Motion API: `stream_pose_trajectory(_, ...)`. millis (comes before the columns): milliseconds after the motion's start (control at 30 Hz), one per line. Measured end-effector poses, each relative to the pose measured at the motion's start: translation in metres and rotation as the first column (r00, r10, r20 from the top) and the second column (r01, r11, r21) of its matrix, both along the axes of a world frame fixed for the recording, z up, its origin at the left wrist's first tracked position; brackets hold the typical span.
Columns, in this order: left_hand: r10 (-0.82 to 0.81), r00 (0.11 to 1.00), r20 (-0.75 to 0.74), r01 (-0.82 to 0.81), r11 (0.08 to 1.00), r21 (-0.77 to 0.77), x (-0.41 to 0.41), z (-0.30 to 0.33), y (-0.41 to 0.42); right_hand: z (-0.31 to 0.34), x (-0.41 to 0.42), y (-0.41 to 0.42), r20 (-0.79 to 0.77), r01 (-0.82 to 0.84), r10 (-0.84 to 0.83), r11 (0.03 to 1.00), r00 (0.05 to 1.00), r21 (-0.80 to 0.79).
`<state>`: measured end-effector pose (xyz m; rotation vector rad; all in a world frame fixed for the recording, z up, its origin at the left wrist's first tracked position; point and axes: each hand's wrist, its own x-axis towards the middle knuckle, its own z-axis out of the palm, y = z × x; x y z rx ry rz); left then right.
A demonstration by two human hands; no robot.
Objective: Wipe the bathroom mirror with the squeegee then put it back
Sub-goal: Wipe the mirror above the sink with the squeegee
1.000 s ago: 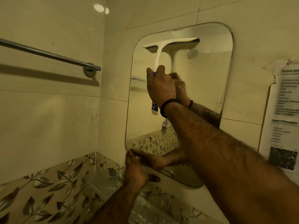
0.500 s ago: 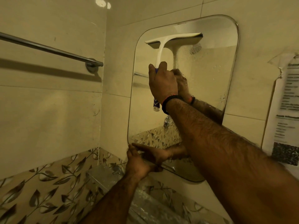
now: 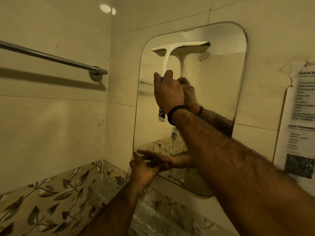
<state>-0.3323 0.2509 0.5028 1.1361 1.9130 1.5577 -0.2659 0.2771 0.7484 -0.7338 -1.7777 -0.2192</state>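
A rounded rectangular mirror [image 3: 219, 86] hangs on the tiled wall, with water droplets on its right part. My right hand [image 3: 167, 92] grips the blue-and-white handle of a white squeegee [image 3: 180, 47], whose blade lies flat against the upper part of the glass. My left hand [image 3: 142, 169] rests with spread fingers on the mirror's lower left corner and holds nothing. Both hands show again as reflections in the glass.
A metal towel bar [image 3: 51, 58] runs along the left wall. A glass shelf [image 3: 109, 186] sits below the mirror in the corner. A printed paper sheet [image 3: 300, 120] is taped to the wall at the right. Leaf-patterned tiles line the lower wall.
The squeegee blade stays near the top of the mirror. My left hand's fingers have spread open on the mirror's lower corner. The camera has shifted slightly.
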Motion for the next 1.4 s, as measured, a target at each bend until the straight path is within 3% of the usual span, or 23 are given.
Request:
stream_pose_trajectory(133,0.016,1.0,0.013,-0.016,1.0,-0.014,-0.001,0.004,0.0,0.008,0.002,-0.002,0.024,0.009,-0.009,1.0,1.0,0.026)
stream_pose_trajectory(267,0.008,1.0,-0.007,-0.008,1.0,-0.012,-0.001,0.002,0.0,0.019,0.001,-0.004,-0.123,-0.111,0.103,0.992,0.987,-0.061)
stream_pose_trajectory(600,0.03,0.997,-0.076,-0.03,1.0,-0.005,-0.009,-0.003,0.005,0.012,-0.004,-0.005,-0.122,-0.098,0.094,0.995,0.988,-0.029)
stream_pose_trajectory(967,0.052,0.998,0.026,-0.053,0.998,0.031,-0.02,-0.015,0.014,-0.061,-0.005,-0.002,-0.151,-0.131,0.114,0.986,0.982,-0.104)
stream_pose_trajectory(1400,0.042,0.999,-0.016,-0.041,0.998,0.041,-0.021,-0.008,0.011,-0.13,0.0,-0.012,-0.119,-0.111,0.089,0.974,0.989,-0.199)
